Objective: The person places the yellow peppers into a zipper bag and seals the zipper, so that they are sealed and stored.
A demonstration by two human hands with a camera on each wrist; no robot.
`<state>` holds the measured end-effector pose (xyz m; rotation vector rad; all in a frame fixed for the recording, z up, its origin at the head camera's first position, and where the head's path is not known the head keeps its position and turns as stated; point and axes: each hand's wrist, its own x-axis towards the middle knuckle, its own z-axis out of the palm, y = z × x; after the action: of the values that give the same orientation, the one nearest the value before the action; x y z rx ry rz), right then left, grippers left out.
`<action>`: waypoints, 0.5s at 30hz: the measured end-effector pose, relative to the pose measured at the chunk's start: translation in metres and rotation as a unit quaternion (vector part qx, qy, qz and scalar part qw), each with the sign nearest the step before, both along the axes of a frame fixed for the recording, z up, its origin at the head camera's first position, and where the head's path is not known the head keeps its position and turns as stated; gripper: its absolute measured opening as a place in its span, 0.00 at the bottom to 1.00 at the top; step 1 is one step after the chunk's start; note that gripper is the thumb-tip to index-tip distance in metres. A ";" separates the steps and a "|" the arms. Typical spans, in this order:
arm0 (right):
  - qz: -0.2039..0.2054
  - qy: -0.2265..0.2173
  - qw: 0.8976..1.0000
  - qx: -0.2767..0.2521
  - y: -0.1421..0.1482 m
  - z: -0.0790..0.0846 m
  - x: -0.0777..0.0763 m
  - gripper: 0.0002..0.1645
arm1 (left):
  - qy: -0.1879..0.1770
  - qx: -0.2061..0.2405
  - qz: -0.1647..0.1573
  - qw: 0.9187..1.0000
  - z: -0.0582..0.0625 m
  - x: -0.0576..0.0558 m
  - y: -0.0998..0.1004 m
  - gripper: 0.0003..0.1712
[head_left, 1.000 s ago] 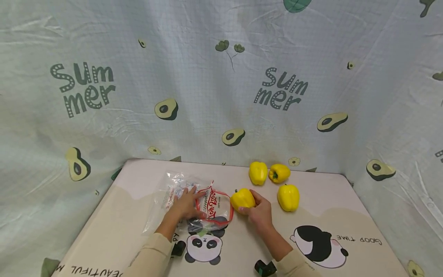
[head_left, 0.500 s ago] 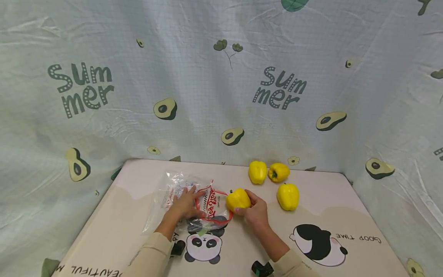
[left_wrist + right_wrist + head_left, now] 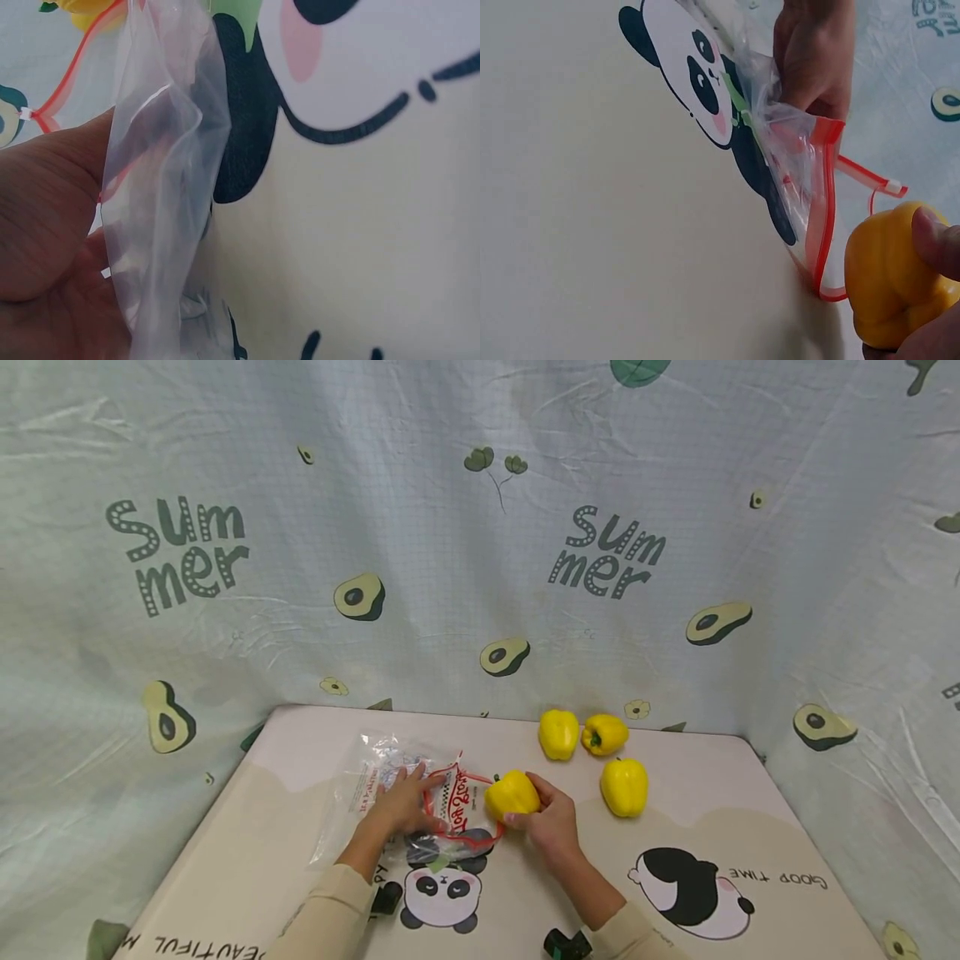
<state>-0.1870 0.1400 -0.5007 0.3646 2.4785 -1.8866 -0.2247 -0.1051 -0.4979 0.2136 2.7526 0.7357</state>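
Note:
A clear zip bag (image 3: 471,806) with red print and a red zipper edge lies on the table, its mouth parted toward the right. My left hand (image 3: 405,808) rests on the bag with fingers spread and thumb apart; in the left wrist view, clear plastic (image 3: 169,165) hides its fingertips. With thumb and fingers my right hand (image 3: 551,822) grips a yellow bell pepper (image 3: 512,795), which overlaps the bag's red-edged mouth in the head view. The right wrist view shows this pepper (image 3: 892,277) close beside the red zipper (image 3: 826,217) and its white slider (image 3: 893,186).
Three more yellow bell peppers stand or lie farther back: one at the rear (image 3: 558,734), one on its side (image 3: 605,735) and one nearer on the right (image 3: 625,787). The table (image 3: 570,893) has printed animals. A printed curtain (image 3: 420,527) hangs behind it.
My right hand has moved left with the yellow bell pepper, bringing it over the bag's red edge. My left hand and the bag have stayed nearly still.

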 end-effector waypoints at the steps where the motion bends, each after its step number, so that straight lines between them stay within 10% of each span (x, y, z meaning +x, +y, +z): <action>1: 0.001 0.000 1.000 -0.002 0.000 0.000 0.000 0.46 | -0.001 -0.001 0.000 1.000 0.000 0.000 0.000 0.47; 15: 0.062 0.009 0.998 -0.012 -0.012 0.005 0.005 0.45 | 0.000 -0.003 0.006 1.000 -0.001 -0.001 0.001 0.47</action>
<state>-0.1818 0.1284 -0.4957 0.1887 2.4254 -1.8783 -0.2255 -0.1038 -0.4989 0.1949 2.7579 0.7302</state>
